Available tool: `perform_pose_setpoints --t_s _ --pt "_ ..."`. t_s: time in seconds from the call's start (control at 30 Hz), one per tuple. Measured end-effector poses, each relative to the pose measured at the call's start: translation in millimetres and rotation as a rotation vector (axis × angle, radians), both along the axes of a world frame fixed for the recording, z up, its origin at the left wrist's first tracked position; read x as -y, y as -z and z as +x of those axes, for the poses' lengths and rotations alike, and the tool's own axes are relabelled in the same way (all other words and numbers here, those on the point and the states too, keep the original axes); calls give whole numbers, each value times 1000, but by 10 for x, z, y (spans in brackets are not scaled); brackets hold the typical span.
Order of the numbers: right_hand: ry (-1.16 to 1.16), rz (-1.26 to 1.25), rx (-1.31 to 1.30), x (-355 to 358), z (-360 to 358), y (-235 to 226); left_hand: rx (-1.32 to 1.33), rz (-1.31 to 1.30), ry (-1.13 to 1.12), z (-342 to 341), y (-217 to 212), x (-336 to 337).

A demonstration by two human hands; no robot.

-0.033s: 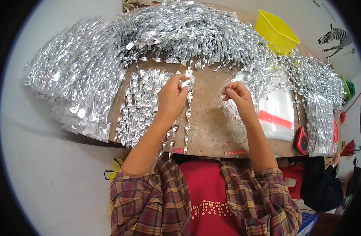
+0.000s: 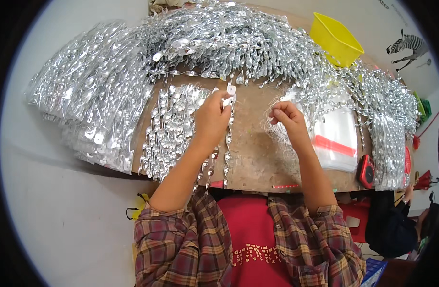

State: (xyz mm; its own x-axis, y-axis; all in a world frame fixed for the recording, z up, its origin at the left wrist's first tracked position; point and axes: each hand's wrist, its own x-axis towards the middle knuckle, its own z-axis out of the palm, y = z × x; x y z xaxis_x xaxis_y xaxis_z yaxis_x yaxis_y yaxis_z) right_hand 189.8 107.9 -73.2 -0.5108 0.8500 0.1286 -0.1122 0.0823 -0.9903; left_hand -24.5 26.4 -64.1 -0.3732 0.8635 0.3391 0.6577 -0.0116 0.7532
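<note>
Left hand: ours, (image 2: 211,119) thumb and fingers pinching the top end of one long, twisted, shiny silver strip (image 2: 227,162) with a pale flat tab.
Right hand: ours, (image 2: 291,118) fingertips pressed together beside a loose tangle of fine whitish thread (image 2: 280,136); we cannot tell whether a thread lies between them.
Strip in hand: it runs from the left hand toward the near edge of the brown bench (image 2: 257,160), just right of a laid-out row of twisted silver strips (image 2: 169,129).
Just changed: our left hand has shifted slightly right with the tab, while the right hand has barely moved; we judge this a small adjustment, the strip being handled apart from the row.
Hands counted: two, one visibly holding a strip.
Strips counted: one pinched; those in the row overlap too much for us to count, as do those in the large far heap of silver spirals (image 2: 238,40).
Packing counted: one stack of clear plastic bags with a red band (image 2: 341,129) on the right, its bags uncountable; one big pile of silver strips in clear plastic (image 2: 93,91) on the left.
Others counted: one yellow plastic tub (image 2: 336,40) far right; one small red-and-black box-shaped device (image 2: 367,171) near right.
</note>
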Motion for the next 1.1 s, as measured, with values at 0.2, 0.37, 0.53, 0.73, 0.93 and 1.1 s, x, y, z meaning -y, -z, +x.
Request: perform_pose_setpoints --t_s 0.2,0.37,0.53,0.73,0.93,1.1 --pt "61 56 63 -127 10 -13 -466 -52 -95 -9 190 -182" --pt "173 244 136 -584 -182 -161 -428 -70 -1 -35 78 -23" --pt "287 733 467 -866 -633 -361 -359 -37 119 4 -128 253" --pt "303 1186 878 -1255 -1065 -339 -205 22 249 82 -329 547" --pt "208 1124 926 -1276 -966 -221 24 -43 337 60 -372 586" --pt "139 824 793 -613 -491 -112 342 -204 294 -41 -349 462"
